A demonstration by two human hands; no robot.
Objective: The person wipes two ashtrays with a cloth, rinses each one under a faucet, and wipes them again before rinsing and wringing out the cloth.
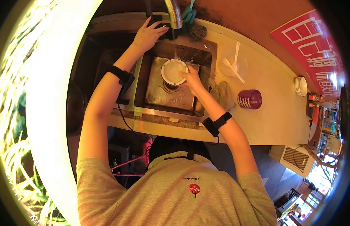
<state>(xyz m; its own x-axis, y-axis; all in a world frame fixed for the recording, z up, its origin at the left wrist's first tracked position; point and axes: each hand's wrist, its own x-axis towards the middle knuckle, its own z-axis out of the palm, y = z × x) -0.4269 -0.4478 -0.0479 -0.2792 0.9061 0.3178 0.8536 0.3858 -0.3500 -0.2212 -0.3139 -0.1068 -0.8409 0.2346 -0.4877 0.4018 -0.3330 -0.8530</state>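
Over the right sink basin [175,98], my right hand [190,78] grips a round white ashtray [174,72] with notches in its rim. Its thumb is at the rim and the other fingers are mostly hidden beneath. A thin stream of water falls from the metal faucet [174,15] into the ashtray, and the inside looks wet. My left hand [148,35] is at the back edge of the sink, left of the faucet, with fingers stretched and spread over a dark fitting. A dark scouring pad [197,32] lies behind the basin.
On the counter to the right are a clear bowl [222,64] with white spoons, a crumpled cloth [222,96], a purple cup [250,99] and stacked white dishes [301,86]. A teal brush or cloth [189,15] hangs beside the faucet. A red sign [310,49] stands behind.
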